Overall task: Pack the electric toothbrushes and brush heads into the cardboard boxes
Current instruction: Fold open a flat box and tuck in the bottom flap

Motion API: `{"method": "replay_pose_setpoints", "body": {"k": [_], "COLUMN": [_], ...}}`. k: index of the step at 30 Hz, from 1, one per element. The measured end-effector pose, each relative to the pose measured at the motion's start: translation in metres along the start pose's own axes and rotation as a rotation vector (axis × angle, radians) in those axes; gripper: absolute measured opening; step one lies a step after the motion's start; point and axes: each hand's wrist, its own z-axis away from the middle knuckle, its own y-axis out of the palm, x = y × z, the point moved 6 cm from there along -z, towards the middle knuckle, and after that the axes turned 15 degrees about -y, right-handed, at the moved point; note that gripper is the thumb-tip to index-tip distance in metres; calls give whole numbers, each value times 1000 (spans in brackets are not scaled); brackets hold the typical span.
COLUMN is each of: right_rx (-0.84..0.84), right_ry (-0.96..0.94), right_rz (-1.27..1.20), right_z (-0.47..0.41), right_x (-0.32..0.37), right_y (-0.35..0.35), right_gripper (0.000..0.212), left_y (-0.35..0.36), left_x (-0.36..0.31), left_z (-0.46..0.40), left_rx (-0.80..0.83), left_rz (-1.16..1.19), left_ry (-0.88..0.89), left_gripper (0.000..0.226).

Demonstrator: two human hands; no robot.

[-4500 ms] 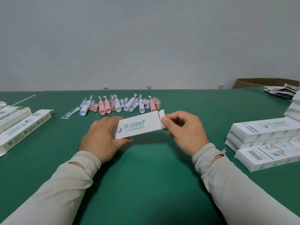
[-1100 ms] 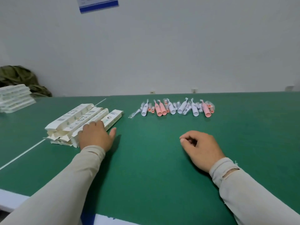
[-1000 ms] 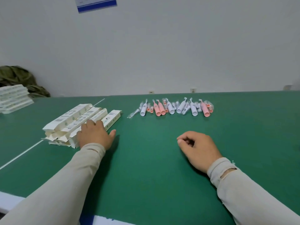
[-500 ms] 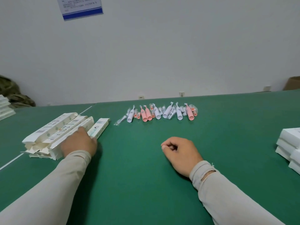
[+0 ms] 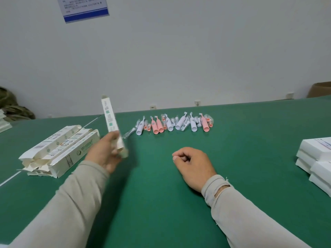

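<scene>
Two hands over the green tabletop (image 5: 161, 203): the right hand (image 5: 192, 165) rests curled and empty, the left hand (image 5: 105, 153) grips a white cardboard box (image 5: 112, 122) held nearly upright. Behind lie the open boxes (image 5: 60, 149), then the row of toothbrushes (image 5: 172, 123).

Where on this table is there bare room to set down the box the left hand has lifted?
Bare green table lies between the left hand and right hand, and from the toothbrush row right to the packed white boxes. It is crowded at the empty box pile and along that row.
</scene>
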Motion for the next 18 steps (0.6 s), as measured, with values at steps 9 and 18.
{"method": "replay_pose_setpoints", "body": {"k": [9,18], "right_rx": [-82,32], "right_ry": [-50,51], "right_rz": [-88,-230], "right_z": [-21,-8], "right_x": [13,-11], "right_y": [-51,-55], "right_gripper": [35,13], "left_y": [159,174], "left_x": [86,111], "left_z": [46,34], "left_rx": [450,485], "left_rz": [26,13], "left_ry": [-135,-51], "left_gripper": [26,42]}}
